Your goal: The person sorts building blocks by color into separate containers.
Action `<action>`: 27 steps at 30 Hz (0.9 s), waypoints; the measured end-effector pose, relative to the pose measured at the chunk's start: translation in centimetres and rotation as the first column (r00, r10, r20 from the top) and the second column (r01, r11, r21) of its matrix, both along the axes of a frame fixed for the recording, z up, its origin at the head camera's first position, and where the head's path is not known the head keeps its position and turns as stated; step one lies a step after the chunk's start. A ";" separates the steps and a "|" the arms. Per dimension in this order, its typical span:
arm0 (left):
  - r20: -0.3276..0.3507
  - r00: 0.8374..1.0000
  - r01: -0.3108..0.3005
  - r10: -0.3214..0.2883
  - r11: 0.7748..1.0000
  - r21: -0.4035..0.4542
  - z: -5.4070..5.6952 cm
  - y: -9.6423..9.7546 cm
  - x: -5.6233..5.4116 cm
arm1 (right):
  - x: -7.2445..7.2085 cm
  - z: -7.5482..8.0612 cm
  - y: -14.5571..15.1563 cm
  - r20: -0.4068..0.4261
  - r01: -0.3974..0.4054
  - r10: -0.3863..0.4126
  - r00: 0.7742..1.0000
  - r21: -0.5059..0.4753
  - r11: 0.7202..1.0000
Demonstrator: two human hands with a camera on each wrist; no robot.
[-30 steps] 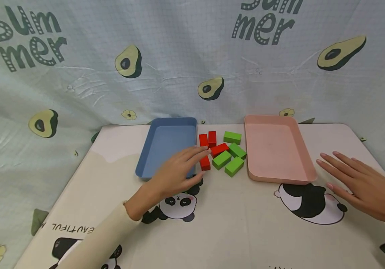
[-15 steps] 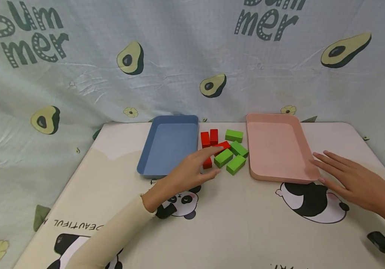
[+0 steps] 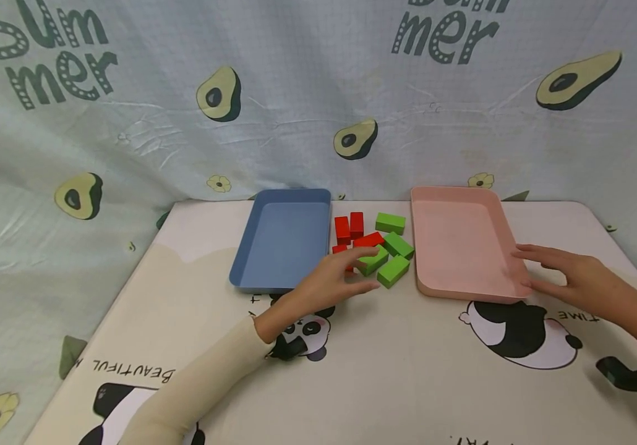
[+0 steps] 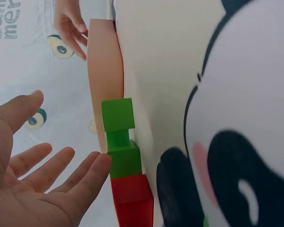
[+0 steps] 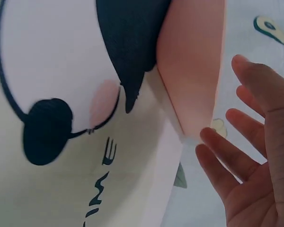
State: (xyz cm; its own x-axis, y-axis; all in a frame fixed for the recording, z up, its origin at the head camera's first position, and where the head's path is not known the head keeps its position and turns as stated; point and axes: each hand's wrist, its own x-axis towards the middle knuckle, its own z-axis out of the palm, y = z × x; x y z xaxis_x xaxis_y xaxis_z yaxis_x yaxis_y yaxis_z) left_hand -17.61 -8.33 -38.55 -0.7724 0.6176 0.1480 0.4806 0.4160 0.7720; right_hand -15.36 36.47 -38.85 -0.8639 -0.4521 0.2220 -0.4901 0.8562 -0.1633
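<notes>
My left hand (image 3: 332, 281) hovers over the front of a cluster of blocks, thumb and fingers spread apart and holding nothing. Its fingertips overlap a green block (image 3: 374, 262) in the head view; the left wrist view shows a forefinger beside the green blocks (image 4: 125, 161) and a red block (image 4: 132, 189). Several red blocks (image 3: 342, 230) lie on the left of the cluster, one partly hidden by that hand. Several green ones lie on the right. My right hand (image 3: 585, 281) is at the right rim of the pink tray (image 3: 463, 241), fingers loosely bent, nothing in its grasp.
A blue tray (image 3: 282, 241) stands left of the blocks, the pink tray right of them. Behind the table (image 3: 407, 358) hangs a curtain (image 3: 285, 74) printed with avocados. A black strap-like piece (image 3: 627, 374) shows by the right wrist.
My left hand has moved right, from the blue tray's edge and red blocks toward the green ones. My right hand has come left to the pink tray's rim, its fingers bending more.
</notes>
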 end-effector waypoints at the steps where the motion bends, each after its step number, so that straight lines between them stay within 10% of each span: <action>1: 0.012 1.000 0.001 -0.001 1.000 0.011 -0.1 0.1 -0.1 | -0.2 0.0 0.2 -0.011 -0.004 0.004 1.000 -0.013 1.000; 27: 0.225 0.971 0.069 -0.078 0.996 0.048 -1.0 3.2 -0.6 | -4.5 -2.0 2.9 0.291 0.066 0.001 0.957 -0.220 0.973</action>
State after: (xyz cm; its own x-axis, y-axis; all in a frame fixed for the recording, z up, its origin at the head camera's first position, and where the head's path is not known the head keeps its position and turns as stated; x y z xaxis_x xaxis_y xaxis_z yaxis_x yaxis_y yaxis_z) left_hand -18.19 -5.16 -39.51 -0.7411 0.6714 -0.0004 0.3191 0.3529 0.8796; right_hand -19.85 39.33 -40.83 -0.9193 -0.3899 0.0543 -0.3659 0.7956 -0.4828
